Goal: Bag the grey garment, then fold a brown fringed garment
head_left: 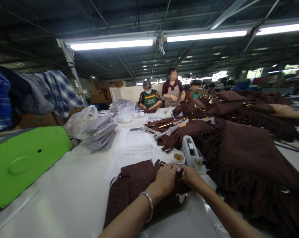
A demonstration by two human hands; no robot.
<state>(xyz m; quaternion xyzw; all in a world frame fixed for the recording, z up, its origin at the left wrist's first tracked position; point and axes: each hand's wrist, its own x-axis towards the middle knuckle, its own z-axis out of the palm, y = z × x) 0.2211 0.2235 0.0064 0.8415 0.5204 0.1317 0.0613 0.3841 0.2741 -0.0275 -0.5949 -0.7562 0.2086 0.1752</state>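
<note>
White smooth table (65, 185); both hands (165, 180) (190, 176) press soft brown fringed garment (129, 188).

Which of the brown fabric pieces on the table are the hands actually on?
The flat dark brown fabric piece nearest the camera, spread on the white table. The left hand and right hand both rest on it; the fringed brown heap lies untouched to its right.

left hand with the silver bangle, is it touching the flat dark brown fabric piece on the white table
Touching. The head view shows the left hand resting palm down on the dark brown fabric piece, fingers pressed onto its top edge, no gap visible.
</note>
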